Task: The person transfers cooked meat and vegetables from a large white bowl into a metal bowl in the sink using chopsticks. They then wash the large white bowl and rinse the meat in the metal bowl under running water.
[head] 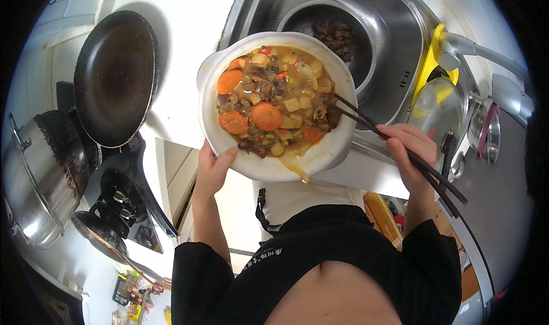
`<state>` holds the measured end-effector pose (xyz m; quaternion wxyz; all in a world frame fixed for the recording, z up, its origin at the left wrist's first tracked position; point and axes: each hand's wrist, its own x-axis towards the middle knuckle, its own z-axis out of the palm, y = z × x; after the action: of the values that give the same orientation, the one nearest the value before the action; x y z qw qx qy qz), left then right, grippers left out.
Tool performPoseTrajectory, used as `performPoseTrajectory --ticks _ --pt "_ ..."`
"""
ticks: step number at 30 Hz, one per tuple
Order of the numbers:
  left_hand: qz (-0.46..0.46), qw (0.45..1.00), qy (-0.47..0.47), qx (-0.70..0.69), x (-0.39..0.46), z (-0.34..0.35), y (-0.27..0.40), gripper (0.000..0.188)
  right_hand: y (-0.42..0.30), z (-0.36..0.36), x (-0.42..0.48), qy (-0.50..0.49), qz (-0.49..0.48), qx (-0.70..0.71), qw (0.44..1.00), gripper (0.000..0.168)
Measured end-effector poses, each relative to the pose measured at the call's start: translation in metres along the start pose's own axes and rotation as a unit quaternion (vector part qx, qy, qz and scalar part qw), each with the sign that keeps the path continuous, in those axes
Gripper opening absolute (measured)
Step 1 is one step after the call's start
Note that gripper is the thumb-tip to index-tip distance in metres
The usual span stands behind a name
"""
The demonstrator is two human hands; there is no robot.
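My left hand (214, 168) grips the lower left rim of a white ceramic bowl (334, 155), its thumb on the rim. The bowl is full of a brown stew (274, 97) with carrot slices, pale cubes, dark meat pieces and bits of red chili. A pale strip of food hangs over the bowl's near rim. My right hand (409, 153) is closed around dark chopsticks (369, 121), whose tips reach into the stew at its right edge. Behind the bowl, a round dark pan or basin (364, 67) holding brown meat pieces (336, 35) sits in the sink, partly hidden by the bowl.
The steel sink (392, 37) lies beyond the bowl, with a faucet (476, 48), a yellow plastic item (429, 63) and a glass lid (437, 106) at its right. On the left are a black frying pan (116, 76), a steel pot (47, 179) and a stove (146, 228).
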<state>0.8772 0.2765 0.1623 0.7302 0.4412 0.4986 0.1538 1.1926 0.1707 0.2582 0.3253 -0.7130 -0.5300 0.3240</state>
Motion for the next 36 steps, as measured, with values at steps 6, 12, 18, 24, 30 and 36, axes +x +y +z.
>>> performPoseTrajectory --ticks 6,12,18,24,30,36 --pt "0.007 1.0 -0.005 -0.005 0.0 0.001 0.003 0.044 -0.001 0.012 0.009 -0.038 0.043 0.034 0.998 0.016" --pt "0.008 1.0 -0.005 0.001 0.0 0.001 0.004 0.044 0.001 0.015 0.011 -0.042 0.003 0.032 0.999 0.015" --pt "0.007 1.0 -0.004 0.002 0.0 -0.001 0.002 0.044 0.003 0.005 0.012 -0.089 -0.051 0.064 0.993 0.015" --pt "0.005 1.0 -0.001 0.009 -0.001 0.001 0.004 0.043 0.007 0.001 0.013 -0.057 -0.022 0.029 0.998 0.016" --pt "0.01 1.0 0.001 0.006 0.0 0.0 0.001 0.043 0.012 0.012 0.019 -0.088 -0.061 0.01 0.994 0.014" --pt "0.007 1.0 -0.001 0.007 -0.001 0.0 0.002 0.043 0.016 -0.002 0.011 -0.018 -0.083 0.047 0.995 0.014"
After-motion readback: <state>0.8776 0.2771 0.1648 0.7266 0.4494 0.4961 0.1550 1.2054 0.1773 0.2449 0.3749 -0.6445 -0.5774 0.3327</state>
